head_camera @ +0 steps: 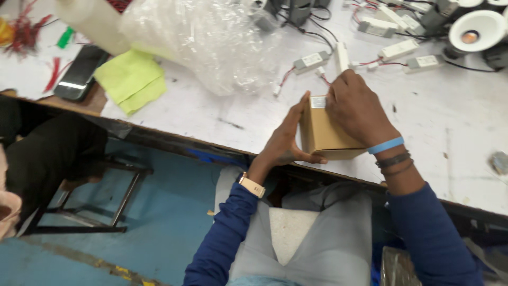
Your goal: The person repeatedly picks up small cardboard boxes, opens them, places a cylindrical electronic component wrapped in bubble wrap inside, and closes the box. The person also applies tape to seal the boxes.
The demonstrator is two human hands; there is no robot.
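A small brown cardboard box [324, 136] with a white label on top rests at the near edge of the white worktable [222, 114]. My left hand [286, 139] presses flat against the box's left side, thumb under its front corner. My right hand [355, 108] lies over the top and right side of the box, fingers curled at the label. Both wrists carry bands, and both sleeves are dark blue.
A crumpled clear plastic bag [203, 37] and yellow-green cloths [129, 79] lie to the left. A dark phone [80, 73] sits near the table edge. White driver units with red and black wires [370, 55] and a round white downlight [476, 30] lie behind the box. A metal stool frame [114, 198] stands on the blue floor.
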